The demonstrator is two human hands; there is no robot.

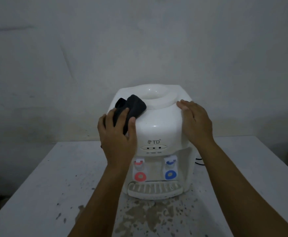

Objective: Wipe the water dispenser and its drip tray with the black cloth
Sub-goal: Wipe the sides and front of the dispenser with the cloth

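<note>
The left hand (pixel 117 132) is closing its grip on the black cloth (pixel 131 108), fingers and thumb curled round one bunched end while the rest of the cloth is lying loose over the dispenser's upper left shoulder, just left of centre in the frame. The right hand (pixel 193 120) is holding nothing; its grip is open, palm and fingers lying flat on the upper right shoulder, apparently steadying the unit.

The dispenser (pixel 157 127) is standing in the middle of the frame on the tabletop (pixel 37 194), its empty bottle well facing up at the top. The cloth is touching the rim of that well. Below the hands, the red tap (pixel 139 163) and blue tap (pixel 170 161) are showing in the recess, and the drip tray (pixel 154 189) is sitting at the base, lower centre, well apart from the cloth.

Judging from where the cloth is lying, the wiping is in an early stage and working on the top. The front panel, the tap recess, the sides and the drip tray all seem to be waiting; whether any of them is already clean cannot be told in this dim light. The tabletop in front of the tray is looking spotted and stained.
</note>
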